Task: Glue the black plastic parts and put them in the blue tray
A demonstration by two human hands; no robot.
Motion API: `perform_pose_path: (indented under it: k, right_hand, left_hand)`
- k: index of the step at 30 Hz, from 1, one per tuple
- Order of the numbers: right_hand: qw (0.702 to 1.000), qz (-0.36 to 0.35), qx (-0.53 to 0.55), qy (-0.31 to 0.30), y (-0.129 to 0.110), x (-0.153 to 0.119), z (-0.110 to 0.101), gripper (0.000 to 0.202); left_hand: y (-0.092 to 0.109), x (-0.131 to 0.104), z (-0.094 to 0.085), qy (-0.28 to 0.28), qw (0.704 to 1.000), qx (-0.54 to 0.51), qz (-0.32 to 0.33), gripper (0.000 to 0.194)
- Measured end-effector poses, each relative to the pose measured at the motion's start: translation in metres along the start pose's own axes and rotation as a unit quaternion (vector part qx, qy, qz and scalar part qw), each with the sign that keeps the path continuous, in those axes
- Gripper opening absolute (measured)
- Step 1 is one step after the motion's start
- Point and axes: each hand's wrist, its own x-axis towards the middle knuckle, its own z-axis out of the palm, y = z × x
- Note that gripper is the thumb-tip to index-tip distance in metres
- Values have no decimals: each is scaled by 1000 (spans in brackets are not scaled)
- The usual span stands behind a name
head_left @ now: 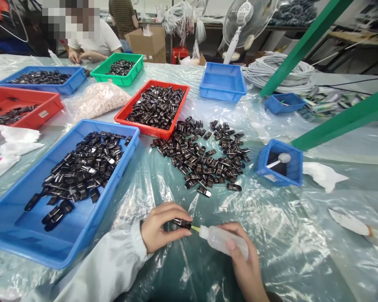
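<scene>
Heaped black parts (195, 163), coiled white cables (264, 69) and a plastic-covered worktable (145, 178) show an assembly workshop.

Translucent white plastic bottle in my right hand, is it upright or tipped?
Tipped: the translucent white plastic bottle lies sideways in the right hand, its thin yellowish nozzle pointing toward the small black piece.

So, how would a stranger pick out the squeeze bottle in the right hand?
On the plastic-covered table, find the loose black pieces beside the central red tray. Come down toward the wearer to the right hand. It holds the bottle, aimed at the black piece in the left hand: cloudy white, with a thin yellowish tip, where its neighbours are dark.
</scene>
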Motion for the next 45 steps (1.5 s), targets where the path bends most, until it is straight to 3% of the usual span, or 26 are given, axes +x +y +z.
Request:
perform_pose_path:
  k: [12, 25, 38, 45]
  right_hand:
    - [999, -2, -28, 26, 2, 3, -1, 26]
    - [994, 58, -21, 85, -12, -6, 12, 33]
    - [994, 57, -26, 86, -14, -6, 14, 33]
    - [995, 55, -28, 74, -17, -4, 13, 33]
  left_hand:
    - [3, -4, 3, 21, 999, 10, 30, 22]
    - [1, -8, 4, 28, 999, 7, 32, 22]
    - [1, -9, 2, 28, 1000, 3, 11, 21]
    - [-1, -10, 2, -7, 998, 20, -53, 28]
